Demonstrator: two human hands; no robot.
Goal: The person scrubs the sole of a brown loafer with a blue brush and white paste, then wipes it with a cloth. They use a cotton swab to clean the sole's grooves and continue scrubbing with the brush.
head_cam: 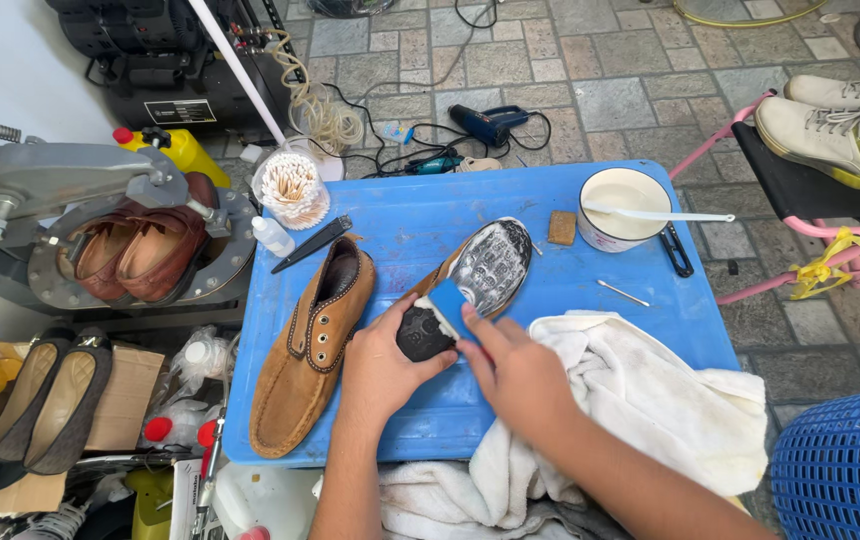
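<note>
Both hands hide the upturned shoe's [485,265] heel: left hand [382,365] gripping, right hand [515,375] pinching blue block [447,303].

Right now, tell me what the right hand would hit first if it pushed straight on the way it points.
The right hand points up and left, pressing a blue block on the upturned shoe sole. Going straight on, it would run along the heel into the left hand gripping it, then probably the tan shoe; depth is unclear.

Left hand [382,362] grips heel of upturned shoe [470,280] | right hand [512,368] presses blue block [449,305] on sole | tan suede shoe [312,345] beside, on blue table [590,300] | white towel [650,400] under right forearm.
</note>
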